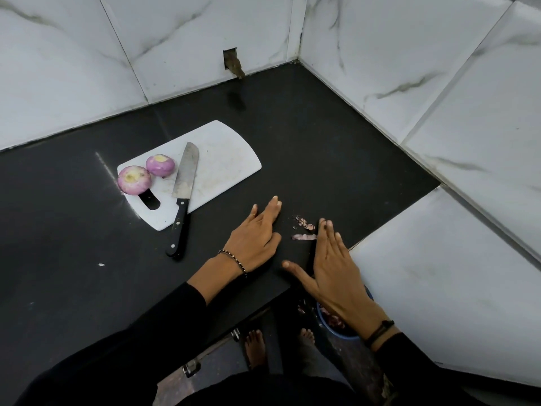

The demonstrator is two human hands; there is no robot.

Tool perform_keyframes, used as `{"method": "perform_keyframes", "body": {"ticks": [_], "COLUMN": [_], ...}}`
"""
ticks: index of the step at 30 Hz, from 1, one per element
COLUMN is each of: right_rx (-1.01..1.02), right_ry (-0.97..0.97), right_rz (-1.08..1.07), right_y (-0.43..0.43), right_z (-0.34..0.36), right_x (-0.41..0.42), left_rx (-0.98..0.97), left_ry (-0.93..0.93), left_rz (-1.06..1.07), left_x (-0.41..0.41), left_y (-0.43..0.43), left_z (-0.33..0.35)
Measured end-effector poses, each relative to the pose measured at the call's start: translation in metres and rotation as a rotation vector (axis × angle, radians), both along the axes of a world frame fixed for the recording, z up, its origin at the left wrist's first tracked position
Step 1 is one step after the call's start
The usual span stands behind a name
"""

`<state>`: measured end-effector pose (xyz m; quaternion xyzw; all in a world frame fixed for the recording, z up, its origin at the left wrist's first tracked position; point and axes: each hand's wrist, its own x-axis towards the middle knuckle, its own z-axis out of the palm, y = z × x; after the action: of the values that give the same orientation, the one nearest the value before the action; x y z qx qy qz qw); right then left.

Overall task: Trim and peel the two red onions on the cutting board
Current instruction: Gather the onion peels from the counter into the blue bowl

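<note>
Both grips wide and holding nothing; the onions sit on the board, well off to the left of them.

On my feed, far left of and beyond the left grip, the left onion point(134, 180) and the right onion point(160, 165) lie side by side at the handle end of the white cutting board point(225, 159), pale cut faces up. The knife point(183, 194) lies nearer, blade on the board, black handle running out onto the black table point(73, 244), just left of the left grip point(254, 241), which lies flat with straight fingers. Between the grips are purple peel scraps point(304, 228). The right grip point(333, 268) has straight fingers, its tips beside the scraps. Under its wrist, below the table edge, a blue bowl point(336, 332) shows in part.
</note>
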<state>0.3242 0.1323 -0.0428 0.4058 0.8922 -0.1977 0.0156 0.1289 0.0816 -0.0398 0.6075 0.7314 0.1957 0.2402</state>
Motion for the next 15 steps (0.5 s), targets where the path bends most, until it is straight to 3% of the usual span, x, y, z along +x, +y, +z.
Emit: {"method": "perform_keyframes", "body": {"ticks": [4, 8, 15], "right_rx": [-0.029, -0.26, -0.092], "right_ry": [0.066, 0.219, 0.24], "right_rz": [0.119, 0.043, -0.042], "right_y": [0.007, 0.031, 0.04], "right_z": [0.003, 0.018, 0.013], "right_x": [-0.019, -0.014, -0.013], "left_rx": [-0.076, -0.058, 0.029], "left_ry": [-0.117, -0.191, -0.189], "left_rz": [-0.058, 0.053, 0.171], "left_x": [0.0, -0.004, -0.009], "left_y": [0.002, 0.003, -0.001], "left_z": [0.007, 0.009, 0.004]}}
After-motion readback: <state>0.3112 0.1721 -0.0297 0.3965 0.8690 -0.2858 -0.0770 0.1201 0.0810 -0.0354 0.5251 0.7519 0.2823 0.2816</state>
